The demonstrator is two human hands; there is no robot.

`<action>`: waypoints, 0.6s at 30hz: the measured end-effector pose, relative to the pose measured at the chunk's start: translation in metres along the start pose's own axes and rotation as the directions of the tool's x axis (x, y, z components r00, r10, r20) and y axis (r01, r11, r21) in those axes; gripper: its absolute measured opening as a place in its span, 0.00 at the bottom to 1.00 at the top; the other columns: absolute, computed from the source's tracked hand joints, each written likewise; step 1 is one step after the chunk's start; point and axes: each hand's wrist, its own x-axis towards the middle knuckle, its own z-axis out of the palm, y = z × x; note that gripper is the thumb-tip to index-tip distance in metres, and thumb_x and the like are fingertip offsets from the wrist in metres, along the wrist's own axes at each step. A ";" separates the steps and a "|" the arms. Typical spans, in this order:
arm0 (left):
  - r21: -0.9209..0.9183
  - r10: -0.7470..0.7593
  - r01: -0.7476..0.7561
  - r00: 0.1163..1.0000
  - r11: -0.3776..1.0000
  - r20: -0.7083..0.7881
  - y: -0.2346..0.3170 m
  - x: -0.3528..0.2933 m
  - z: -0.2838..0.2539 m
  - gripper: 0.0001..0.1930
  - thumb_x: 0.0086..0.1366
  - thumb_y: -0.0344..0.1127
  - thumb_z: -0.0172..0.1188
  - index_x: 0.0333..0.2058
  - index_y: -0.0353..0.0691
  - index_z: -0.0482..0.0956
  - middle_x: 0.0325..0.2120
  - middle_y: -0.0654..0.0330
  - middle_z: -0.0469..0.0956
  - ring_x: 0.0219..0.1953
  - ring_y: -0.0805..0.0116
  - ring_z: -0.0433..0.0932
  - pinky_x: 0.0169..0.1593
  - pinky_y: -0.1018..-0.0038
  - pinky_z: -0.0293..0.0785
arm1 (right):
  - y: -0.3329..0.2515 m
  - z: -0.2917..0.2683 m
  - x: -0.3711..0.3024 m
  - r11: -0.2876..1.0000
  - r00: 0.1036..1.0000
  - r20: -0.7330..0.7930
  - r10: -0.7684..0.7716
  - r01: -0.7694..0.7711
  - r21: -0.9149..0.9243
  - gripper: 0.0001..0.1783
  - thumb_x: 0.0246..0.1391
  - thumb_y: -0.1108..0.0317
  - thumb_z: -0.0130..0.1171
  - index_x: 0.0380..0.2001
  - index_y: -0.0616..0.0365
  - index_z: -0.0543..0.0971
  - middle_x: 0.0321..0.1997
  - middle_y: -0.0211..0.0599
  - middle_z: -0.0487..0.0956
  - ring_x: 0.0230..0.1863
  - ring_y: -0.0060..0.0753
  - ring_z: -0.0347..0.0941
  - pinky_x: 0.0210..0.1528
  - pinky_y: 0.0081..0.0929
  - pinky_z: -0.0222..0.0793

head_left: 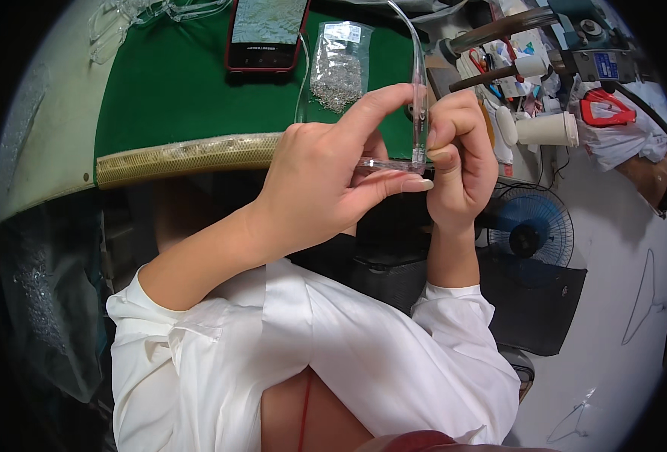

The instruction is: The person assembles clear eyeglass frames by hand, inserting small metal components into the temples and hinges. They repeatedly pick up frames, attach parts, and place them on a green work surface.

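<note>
A pair of clear plastic eyeglasses (pixel 418 128) is in my left hand (pixel 315 177), held above the table's near edge. One clear temple arm stands up past my index finger, and the front part lies between finger and thumb. My right hand (pixel 461 162) is closed, its thumb and index tips pinched together right beside the hinge corner. Whatever those fingertips hold is too small or too hidden to make out. Beyond my hands, a clear bag (pixel 339 66) full of small metal pieces lies on the green mat (pixel 175 83).
Left of the bag lies a phone (pixel 267 34) in a red case. More clear frames (pixel 115 30) sit at the far left. A bench machine (pixel 574 38) with metal rods occupies the far right, above a white cylinder (pixel 548 129). Below stands a blue fan (pixel 529 230).
</note>
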 end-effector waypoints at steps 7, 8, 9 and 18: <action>0.092 0.058 -0.056 0.998 0.994 -0.010 0.000 0.001 -0.001 0.36 0.51 0.34 0.72 0.59 0.40 0.66 0.18 0.59 0.78 0.22 0.71 0.80 0.28 0.80 0.72 | -0.002 0.004 0.000 0.999 0.999 -0.032 0.030 -0.029 0.022 0.15 0.59 0.58 0.56 0.27 0.60 0.72 0.28 0.32 0.71 0.33 0.30 0.62 0.37 0.23 0.58; 0.110 0.063 -0.062 0.998 0.992 -0.009 -0.001 0.000 -0.002 0.36 0.51 0.34 0.72 0.59 0.40 0.66 0.18 0.59 0.78 0.22 0.71 0.80 0.27 0.80 0.72 | -0.002 0.005 0.000 0.999 0.999 -0.034 0.034 -0.033 0.024 0.15 0.58 0.58 0.57 0.27 0.60 0.73 0.28 0.33 0.71 0.33 0.30 0.63 0.37 0.23 0.58; 0.109 0.066 -0.064 0.998 0.992 -0.013 -0.001 0.000 -0.002 0.36 0.51 0.34 0.72 0.58 0.40 0.66 0.18 0.60 0.78 0.22 0.71 0.79 0.27 0.80 0.72 | -0.003 0.006 0.000 0.999 0.999 -0.037 0.039 -0.038 0.026 0.15 0.58 0.59 0.57 0.27 0.60 0.73 0.28 0.33 0.72 0.34 0.30 0.63 0.37 0.23 0.58; -0.012 0.026 -0.026 1.000 1.000 0.003 -0.001 -0.002 -0.001 0.35 0.51 0.34 0.71 0.57 0.38 0.66 0.17 0.61 0.76 0.19 0.75 0.74 0.27 0.82 0.68 | 0.002 0.001 0.002 0.994 1.000 -0.007 -0.012 0.013 0.108 0.16 0.54 0.58 0.62 0.26 0.62 0.74 0.29 0.33 0.73 0.34 0.28 0.64 0.38 0.21 0.59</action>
